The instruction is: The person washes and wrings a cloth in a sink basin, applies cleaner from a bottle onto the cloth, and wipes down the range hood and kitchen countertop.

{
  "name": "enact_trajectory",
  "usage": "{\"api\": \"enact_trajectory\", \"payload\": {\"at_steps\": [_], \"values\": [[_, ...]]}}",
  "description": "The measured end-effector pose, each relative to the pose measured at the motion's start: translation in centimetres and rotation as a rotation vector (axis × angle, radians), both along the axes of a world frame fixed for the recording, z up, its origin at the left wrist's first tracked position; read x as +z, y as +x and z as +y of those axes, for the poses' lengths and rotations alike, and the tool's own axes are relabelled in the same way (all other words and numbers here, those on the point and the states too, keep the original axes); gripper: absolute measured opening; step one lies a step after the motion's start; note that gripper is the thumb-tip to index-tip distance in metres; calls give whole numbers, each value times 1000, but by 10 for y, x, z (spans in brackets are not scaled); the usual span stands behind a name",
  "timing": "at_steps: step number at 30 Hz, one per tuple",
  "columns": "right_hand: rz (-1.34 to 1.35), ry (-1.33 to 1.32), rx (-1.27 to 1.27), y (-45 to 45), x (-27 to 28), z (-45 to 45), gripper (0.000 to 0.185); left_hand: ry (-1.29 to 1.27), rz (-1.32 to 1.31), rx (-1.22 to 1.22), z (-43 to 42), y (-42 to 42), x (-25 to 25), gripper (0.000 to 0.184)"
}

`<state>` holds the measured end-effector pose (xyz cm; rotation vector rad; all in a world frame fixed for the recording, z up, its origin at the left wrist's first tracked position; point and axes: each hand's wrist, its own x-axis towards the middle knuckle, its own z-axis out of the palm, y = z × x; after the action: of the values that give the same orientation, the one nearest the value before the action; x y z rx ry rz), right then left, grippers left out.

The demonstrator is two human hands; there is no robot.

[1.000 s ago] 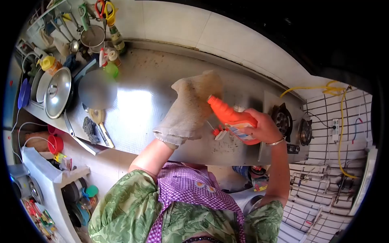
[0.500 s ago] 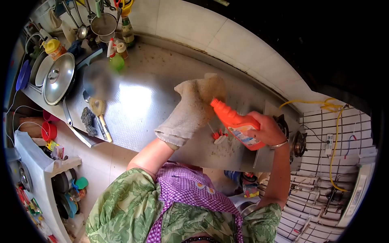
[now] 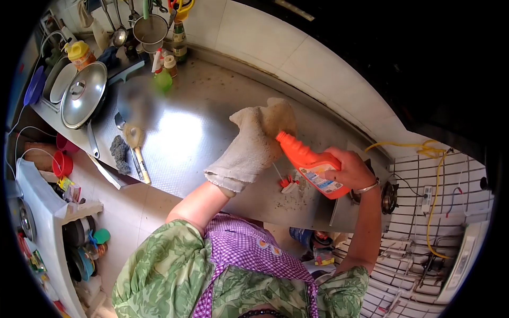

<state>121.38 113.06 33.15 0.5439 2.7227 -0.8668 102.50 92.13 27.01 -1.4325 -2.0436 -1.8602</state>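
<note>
The right hand (image 3: 350,168) is closed around the body of the orange bottle (image 3: 317,170), fingers wrapped over its far side. The left hand is inside the tan mitt (image 3: 246,151), so how far its fingers are open cannot be told, and no grip shows. The bottle is tilted above the counter (image 3: 175,161), its neck (image 3: 281,138) up against or just beside the mitt; which of the 2, I cannot tell.

The main risk is a spill: if the neck is open, more tilt or a hard squeeze could send liquid past the mitt onto the counter. Only 1 hand has the bottle, so a wet or slick surface could let it slip. Liquid soaking through the cloth could reach the skin, and the right hand is bare.

Below the bottle, the red-and-white tool (image 3: 288,184) lies among crumbs (image 3: 289,202); a low sweep of the mitt could scatter them. At the front edge, the brush (image 3: 135,139) and scourer (image 3: 120,153) could be knocked off by a careless elbow.
</note>
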Motion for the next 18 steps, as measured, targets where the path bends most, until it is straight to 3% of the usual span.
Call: {"api": "enact_trajectory", "payload": {"at_steps": [3, 4, 6, 7, 9, 10, 12, 16, 18], "values": [[1, -43, -10, -4, 3, -5, 43, -53, -27, -22, -1, -6, -6, 20], [0, -63, -18, -6, 4, -7, 43, 33, -101, -79, -1, -8, -13, 21], [-23, -62, -14, -13, 12, -13, 42, 289, -490, -243, 5, -6, -23, 22], [-34, -62, -13, -15, 14, -15, 42, 460, -805, -350, 13, 0, -24, 22], [-36, -12, 9, -18, 16, -17, 42, 405, -723, -277, 8, -2, -19, 20], [-36, 13, 19, -19, 16, -18, 41, 178, -327, -100, -5, -7, -12, 19], [-31, -24, 23, -22, 15, -22, 43, -24, 61, 83, -18, -12, 1, 16], [44, -43, 36, -27, -13, -29, 50, -80, 44, 174, -29, -18, 16, 13], [53, -197, -31, -19, -21, -31, 57, -92, 169, 328, -36, -19, 21, 11]]}}
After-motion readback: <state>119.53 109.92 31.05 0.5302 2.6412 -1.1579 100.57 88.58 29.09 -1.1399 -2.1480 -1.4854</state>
